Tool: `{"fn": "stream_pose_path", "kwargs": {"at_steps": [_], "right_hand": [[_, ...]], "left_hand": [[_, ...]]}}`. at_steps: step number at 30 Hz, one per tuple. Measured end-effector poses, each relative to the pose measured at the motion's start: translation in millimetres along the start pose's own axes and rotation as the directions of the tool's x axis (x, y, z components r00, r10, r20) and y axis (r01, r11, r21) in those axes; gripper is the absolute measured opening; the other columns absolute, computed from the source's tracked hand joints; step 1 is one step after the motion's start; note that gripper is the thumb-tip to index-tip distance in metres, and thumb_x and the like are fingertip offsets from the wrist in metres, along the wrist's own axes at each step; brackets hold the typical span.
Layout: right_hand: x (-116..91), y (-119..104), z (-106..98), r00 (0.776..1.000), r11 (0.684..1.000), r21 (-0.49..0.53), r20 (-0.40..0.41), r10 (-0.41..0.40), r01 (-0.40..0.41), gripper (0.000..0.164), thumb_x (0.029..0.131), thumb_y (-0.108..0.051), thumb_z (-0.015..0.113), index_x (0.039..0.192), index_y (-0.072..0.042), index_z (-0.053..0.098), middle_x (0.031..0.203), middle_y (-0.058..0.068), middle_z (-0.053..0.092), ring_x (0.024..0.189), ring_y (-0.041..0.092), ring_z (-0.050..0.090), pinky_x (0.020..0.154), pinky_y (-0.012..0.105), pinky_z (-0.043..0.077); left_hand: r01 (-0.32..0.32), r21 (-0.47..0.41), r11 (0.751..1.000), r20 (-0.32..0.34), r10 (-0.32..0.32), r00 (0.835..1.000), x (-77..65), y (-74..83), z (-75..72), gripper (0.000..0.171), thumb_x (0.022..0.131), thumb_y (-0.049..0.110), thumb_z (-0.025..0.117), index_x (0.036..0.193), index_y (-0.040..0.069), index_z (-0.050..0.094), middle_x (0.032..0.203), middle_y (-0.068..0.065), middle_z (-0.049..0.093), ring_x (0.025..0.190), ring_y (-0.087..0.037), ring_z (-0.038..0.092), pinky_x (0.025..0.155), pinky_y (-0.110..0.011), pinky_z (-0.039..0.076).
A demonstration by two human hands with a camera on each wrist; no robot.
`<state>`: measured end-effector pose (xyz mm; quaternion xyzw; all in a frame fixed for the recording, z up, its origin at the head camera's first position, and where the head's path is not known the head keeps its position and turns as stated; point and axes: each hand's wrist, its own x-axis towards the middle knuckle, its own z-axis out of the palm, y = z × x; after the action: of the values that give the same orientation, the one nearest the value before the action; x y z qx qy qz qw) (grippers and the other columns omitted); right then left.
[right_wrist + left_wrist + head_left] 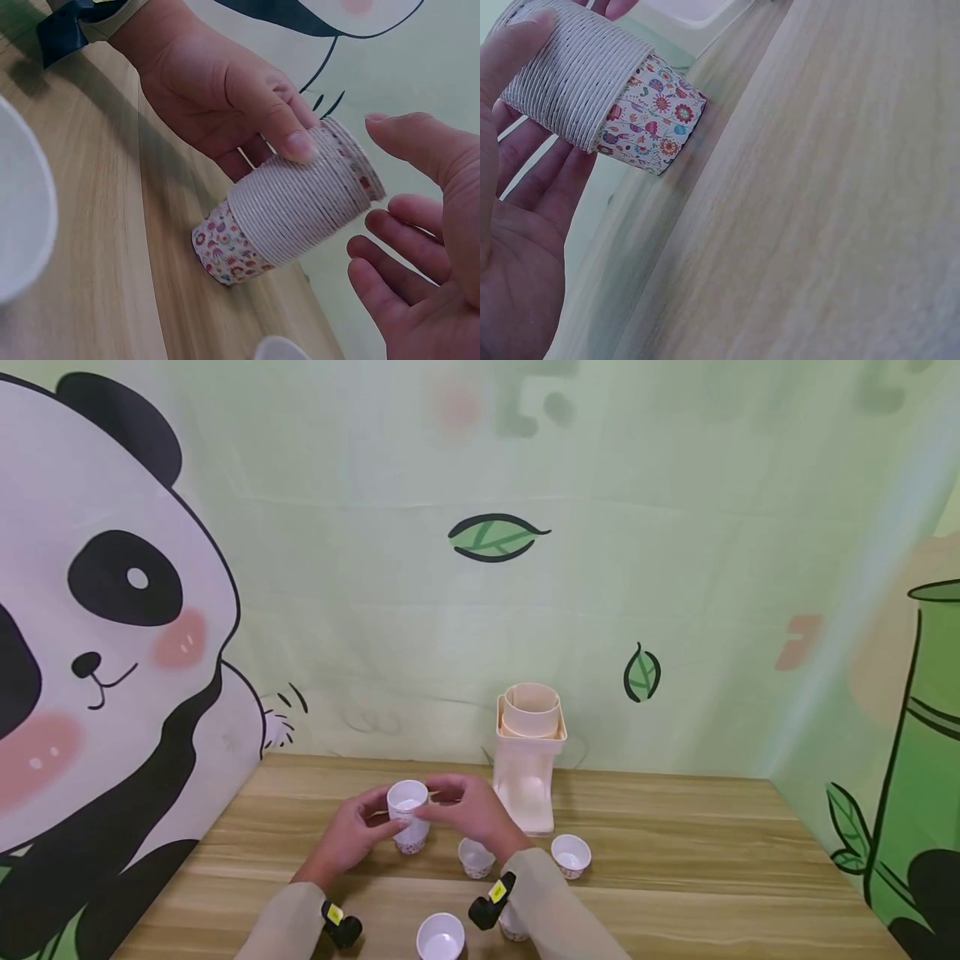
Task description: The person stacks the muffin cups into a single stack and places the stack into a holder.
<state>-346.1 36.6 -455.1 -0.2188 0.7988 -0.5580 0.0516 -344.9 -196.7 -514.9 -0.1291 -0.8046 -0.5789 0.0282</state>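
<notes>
A tall stack of paper baking cups (pixel 410 837), white inside with a colourful flower print outside, is near the left middle of the wooden table. My left hand (pixel 351 833) grips it, thumb on one side and fingers behind. The left wrist view shows the closely nested rims of the stack (pixel 577 75) and the printed lowest cup. My right hand (pixel 480 810) is at the stack's upper end. In the right wrist view its fingers are spread with a gap to the rims, and the top cup (pixel 352 157) sits slightly proud of the others.
Single baking cups stand on the table: one (pixel 476 860) below my right hand, another (pixel 572 857) to the right, one (pixel 441 937) at the front, and one (pixel 514 927) partly behind the right sleeve. Behind them is a pale pink holder (pixel 525 785) with a round tube on top.
</notes>
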Motion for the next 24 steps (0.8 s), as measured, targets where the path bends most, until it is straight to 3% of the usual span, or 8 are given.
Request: {"fn": "stream_pose_path", "kwargs": {"at_steps": [4,11,17,24], "right_hand": [[-8.5,-3.4,-9.0,1.000,1.000,0.000,-0.007,0.001,-0.001,0.048,0.086,-0.029,0.084,0.126,-0.007,0.071,0.127,0.010,0.073,0.118,0.031,0.068,0.101,0.042,0.057],[-20.7,-3.9,-21.7,0.999,0.998,0.046,-0.011,-0.035,0.036,0.045,0.086,-0.025,0.084,0.125,-0.006,0.071,0.126,0.011,0.073,0.118,0.033,0.068,0.102,0.038,0.057],[-35.0,1.3,-32.9,0.999,0.996,0.075,-0.026,-0.040,0.042,0.043,0.087,-0.022,0.083,0.124,-0.004,0.071,0.125,0.013,0.073,0.119,0.031,0.068,0.106,0.041,0.055],[-53.2,10.6,-48.1,0.996,0.992,0.111,-0.077,-0.048,0.057,0.043,0.086,-0.017,0.084,0.124,-0.002,0.071,0.123,0.014,0.073,0.116,0.025,0.069,0.107,0.041,0.054]], "left_hand": [[-0.023,-0.012,1.000,0.004,0.023,1.000,1.7,-2.4,0.7,0.057,0.087,0.024,0.083,0.138,0.010,0.062,0.132,-0.012,0.069,0.123,-0.025,0.065,0.107,-0.035,0.054],[-0.069,-0.038,0.997,0.005,0.069,0.998,1.3,-4.5,-0.9,0.056,0.087,0.019,0.083,0.137,0.005,0.061,0.129,-0.016,0.070,0.117,-0.018,0.067,0.100,-0.022,0.054],[-0.068,-0.029,0.997,0.006,0.068,0.998,1.2,-4.6,-0.4,0.057,0.087,0.018,0.083,0.138,0.006,0.061,0.129,-0.016,0.070,0.118,-0.022,0.067,0.101,-0.024,0.055],[-0.045,-0.020,0.999,0.004,0.045,0.999,1.2,-4.2,1.1,0.059,0.087,0.020,0.083,0.139,0.006,0.061,0.130,-0.015,0.069,0.122,-0.029,0.065,0.106,-0.035,0.054]]}}
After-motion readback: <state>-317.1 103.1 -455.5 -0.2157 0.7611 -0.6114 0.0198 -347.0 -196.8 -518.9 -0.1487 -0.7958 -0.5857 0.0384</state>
